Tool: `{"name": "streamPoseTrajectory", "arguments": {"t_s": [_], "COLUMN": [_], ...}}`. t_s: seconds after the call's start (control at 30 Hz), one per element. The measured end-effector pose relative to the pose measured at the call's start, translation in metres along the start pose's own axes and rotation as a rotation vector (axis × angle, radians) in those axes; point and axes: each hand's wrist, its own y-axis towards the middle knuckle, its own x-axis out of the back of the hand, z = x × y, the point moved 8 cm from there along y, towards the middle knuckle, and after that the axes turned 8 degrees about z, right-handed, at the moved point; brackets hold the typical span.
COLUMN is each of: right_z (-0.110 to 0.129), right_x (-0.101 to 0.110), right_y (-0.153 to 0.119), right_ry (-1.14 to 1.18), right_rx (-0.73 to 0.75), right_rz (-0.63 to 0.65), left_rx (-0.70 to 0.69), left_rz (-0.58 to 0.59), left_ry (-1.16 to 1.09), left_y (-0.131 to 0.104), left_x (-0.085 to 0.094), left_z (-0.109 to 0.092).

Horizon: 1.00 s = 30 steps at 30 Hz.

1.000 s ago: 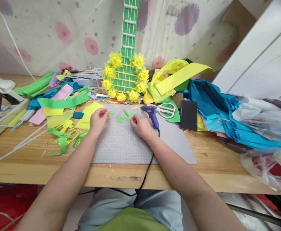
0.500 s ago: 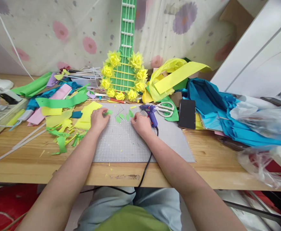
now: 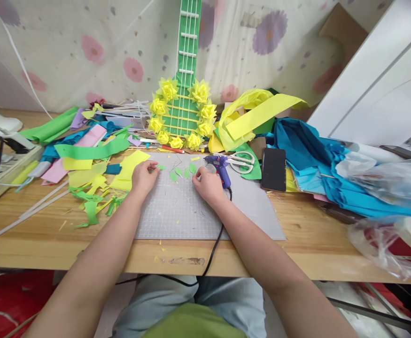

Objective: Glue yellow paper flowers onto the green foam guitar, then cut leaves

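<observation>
Over the left part of the grey cutting mat (image 3: pixel 177 216), my left hand (image 3: pixel 144 177) has its thumb and forefinger closed at the edge of a small green paper leaf (image 3: pixel 161 167). My right hand (image 3: pixel 208 184) is bent over the mat, thumb and forefinger slightly apart, with nothing visible between them. Just beyond its fingertips lies another green leaf (image 3: pixel 192 168). Several more leaves with thin stems lie between my hands, one of them a pointed leaf (image 3: pixel 173 176). A purple glue gun (image 3: pixel 222 172) rests right beside my right hand.
Behind the mat stands a green paper guitar (image 3: pixel 184 110) ringed with yellow paper flowers. White-handled scissors (image 3: pixel 242 162) and a black phone (image 3: pixel 274 170) lie to the right, near blue crepe paper (image 3: pixel 300 141). Paper scraps (image 3: pixel 90 211) cover the left side. The glue gun's cord (image 3: pixel 215 251) crosses the table edge.
The view has shifted slightly. My right thumb and forefinger look a little farther apart, and my left hand stays by the same leaf. The other leaves lie as before.
</observation>
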Motion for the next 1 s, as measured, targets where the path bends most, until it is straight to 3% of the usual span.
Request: {"name": "streamPoseTrajectory", "arguments": {"t_s": [0.23,0.43,1.0], "right_z": [-0.012,-0.004,0.001], "right_x": [0.002,-0.004,-0.008], "right_y": [-0.001,0.0,0.012], "right_ry": [-0.02,-0.111,-0.153], "right_rx": [-0.06,-0.02,-0.045], "right_rz": [0.05,0.105,0.099], "left_rx": [0.011,0.037,0.029], "left_rz": [-0.079,-0.06,-0.051], "left_ry": [-0.207,-0.316,-0.285], "left_y": [-0.003,-0.003,-0.001], "left_x": [0.004,-0.001,-0.005], "left_z": [0.009,0.008,0.012]}}
